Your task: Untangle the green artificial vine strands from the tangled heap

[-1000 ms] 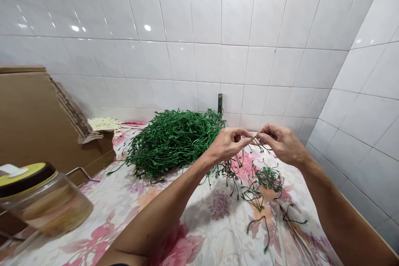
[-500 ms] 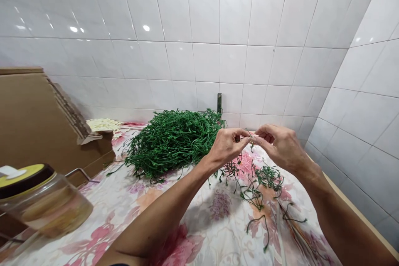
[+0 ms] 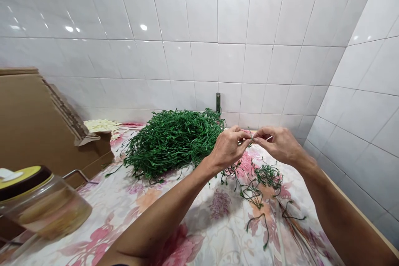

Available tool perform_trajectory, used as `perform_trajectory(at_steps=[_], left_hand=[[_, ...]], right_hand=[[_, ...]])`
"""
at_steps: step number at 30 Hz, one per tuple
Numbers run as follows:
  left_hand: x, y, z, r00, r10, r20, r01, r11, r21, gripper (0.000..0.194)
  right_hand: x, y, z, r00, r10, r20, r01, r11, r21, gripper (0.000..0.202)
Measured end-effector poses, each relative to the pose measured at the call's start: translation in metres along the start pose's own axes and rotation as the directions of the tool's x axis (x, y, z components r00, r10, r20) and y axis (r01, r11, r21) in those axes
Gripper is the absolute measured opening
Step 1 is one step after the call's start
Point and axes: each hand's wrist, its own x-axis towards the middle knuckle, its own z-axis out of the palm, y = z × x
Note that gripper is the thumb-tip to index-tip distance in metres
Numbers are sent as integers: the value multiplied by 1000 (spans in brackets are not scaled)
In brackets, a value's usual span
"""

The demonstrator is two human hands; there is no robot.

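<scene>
My left hand [image 3: 230, 144] and my right hand [image 3: 278, 143] meet fingertip to fingertip above the cloth, both pinching a thin green stem [image 3: 250, 136] between them. Just left of my left hand lies a big heap of green stems [image 3: 174, 141] with small knobs at their ends. Below my hands a small loose bunch of stems [image 3: 268, 175] rests on the flowered cloth [image 3: 199, 216]. One bent stem [image 3: 264, 226] lies apart, nearer to me.
Cardboard [image 3: 28, 112] stands at the left, beside pale yellow pieces [image 3: 101, 125]. A clear jar [image 3: 52, 210] with a yellow and black lid is at the lower left. Behind the heap, a dark green upright strip [image 3: 218, 106] leans by the tiled wall [image 3: 232, 20].
My fingers have shifted slightly around the stem, and my left fingertips are less pressed up against my right ones. The heap and loose stems lie as before.
</scene>
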Motion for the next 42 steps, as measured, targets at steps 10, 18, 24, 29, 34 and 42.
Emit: perform_trajectory(at_steps=[10,18,24,29,34,42], left_hand=[[-2,-2,0,997,37,67,-44,993,111,17],[-2,-7,4,989,-16,147,-3,992,129,19],[-4,-6,16,981,13,194,-28,997,76,16],[-6,-4,24,986,5,169,1,999,-39,14],[-9,-1,34,990,-35,137,48,994,-96,16],[-18,-4,52,991,88,103,-86,996,-28,15]], right_hand=[[-2,-2,8,993,-114,-30,106,975,-194,15],[-9,9,16,997,-81,2,81,989,-122,11],[-36,25,22,995,-96,-33,96,995,-19,11],[-56,40,38,993,43,-107,-31,993,110,17],[-66,47,45,964,128,-231,-74,971,227,24],[-69,46,48,949,258,-184,-179,916,358,34]])
